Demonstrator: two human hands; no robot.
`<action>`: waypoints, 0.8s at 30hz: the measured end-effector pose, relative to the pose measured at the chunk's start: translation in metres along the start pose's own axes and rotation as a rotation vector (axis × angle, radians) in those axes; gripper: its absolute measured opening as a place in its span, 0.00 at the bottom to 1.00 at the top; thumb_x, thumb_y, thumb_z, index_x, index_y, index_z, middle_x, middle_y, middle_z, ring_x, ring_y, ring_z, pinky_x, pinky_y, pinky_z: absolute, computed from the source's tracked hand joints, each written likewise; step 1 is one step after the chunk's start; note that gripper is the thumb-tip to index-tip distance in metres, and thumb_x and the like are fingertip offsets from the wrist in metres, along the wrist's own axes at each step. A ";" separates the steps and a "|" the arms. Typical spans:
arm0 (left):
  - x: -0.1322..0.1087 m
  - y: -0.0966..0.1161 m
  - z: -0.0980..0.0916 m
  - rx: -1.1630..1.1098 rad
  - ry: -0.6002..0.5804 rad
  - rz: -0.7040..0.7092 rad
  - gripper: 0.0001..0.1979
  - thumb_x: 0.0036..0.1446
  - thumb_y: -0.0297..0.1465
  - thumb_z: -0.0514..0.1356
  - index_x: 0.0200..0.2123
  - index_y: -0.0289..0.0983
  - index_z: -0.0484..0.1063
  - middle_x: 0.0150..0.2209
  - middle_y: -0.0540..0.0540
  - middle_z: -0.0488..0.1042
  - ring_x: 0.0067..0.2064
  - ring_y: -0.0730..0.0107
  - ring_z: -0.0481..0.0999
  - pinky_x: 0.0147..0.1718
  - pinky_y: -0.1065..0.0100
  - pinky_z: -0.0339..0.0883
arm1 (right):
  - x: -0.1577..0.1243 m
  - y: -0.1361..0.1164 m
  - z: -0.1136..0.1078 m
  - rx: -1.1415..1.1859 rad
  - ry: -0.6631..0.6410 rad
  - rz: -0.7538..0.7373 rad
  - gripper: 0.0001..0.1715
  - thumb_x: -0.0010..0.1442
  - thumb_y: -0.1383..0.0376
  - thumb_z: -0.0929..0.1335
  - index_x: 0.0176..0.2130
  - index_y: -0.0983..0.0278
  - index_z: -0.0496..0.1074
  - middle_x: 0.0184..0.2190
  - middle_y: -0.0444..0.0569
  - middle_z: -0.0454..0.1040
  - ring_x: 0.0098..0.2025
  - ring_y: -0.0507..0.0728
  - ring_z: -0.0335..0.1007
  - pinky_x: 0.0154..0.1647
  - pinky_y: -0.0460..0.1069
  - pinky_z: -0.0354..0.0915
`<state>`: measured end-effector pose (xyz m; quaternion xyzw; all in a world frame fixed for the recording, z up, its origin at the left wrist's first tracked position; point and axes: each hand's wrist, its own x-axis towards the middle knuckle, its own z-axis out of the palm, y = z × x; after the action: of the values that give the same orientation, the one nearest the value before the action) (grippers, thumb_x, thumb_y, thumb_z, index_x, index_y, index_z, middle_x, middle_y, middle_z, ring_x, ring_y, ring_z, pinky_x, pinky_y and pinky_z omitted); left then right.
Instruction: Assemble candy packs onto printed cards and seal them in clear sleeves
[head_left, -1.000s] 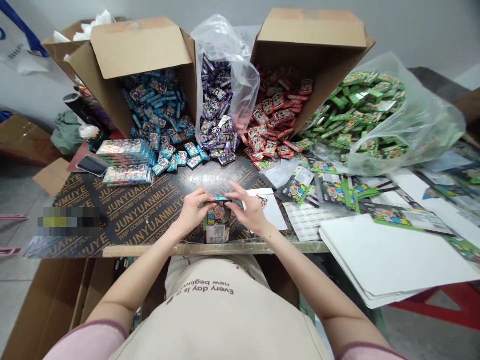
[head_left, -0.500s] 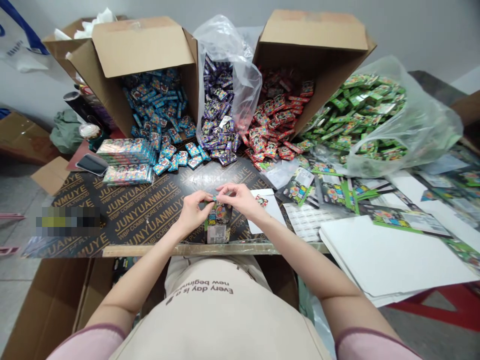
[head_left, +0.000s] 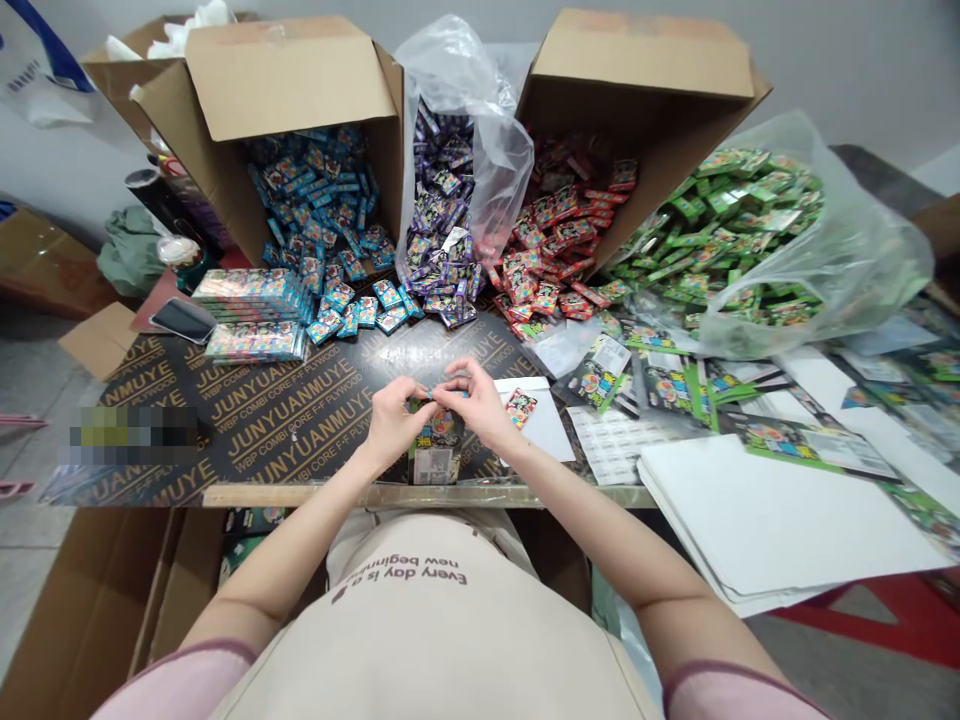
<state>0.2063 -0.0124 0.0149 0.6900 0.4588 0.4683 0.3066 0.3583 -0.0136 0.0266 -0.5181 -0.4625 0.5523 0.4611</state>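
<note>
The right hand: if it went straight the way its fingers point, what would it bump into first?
Probably the left hand. The right hand points toward it near the top of the black printed package, and the two look very close. I can't tell whether they already touch.

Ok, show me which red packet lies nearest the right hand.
The lone red packet on the white sheet, just beside the right hand; the other red packets lie heaped at the back, in and before an open carton.
</note>
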 end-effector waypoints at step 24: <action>0.045 -0.159 -0.182 0.745 0.043 -0.159 0.27 0.46 0.20 0.53 0.52 0.31 0.70 0.56 0.35 0.69 0.63 0.51 0.61 0.63 0.48 0.48 | -0.007 0.127 0.023 -1.208 -0.264 -0.272 0.31 0.63 0.55 0.62 0.64 0.51 0.56 0.70 0.56 0.41 0.70 0.69 0.33 0.63 0.71 0.42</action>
<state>-0.0116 0.0899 -0.0363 0.7063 0.6562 0.2585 0.0603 0.3313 -0.0400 -0.0975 -0.5510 -0.8074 0.1893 0.0924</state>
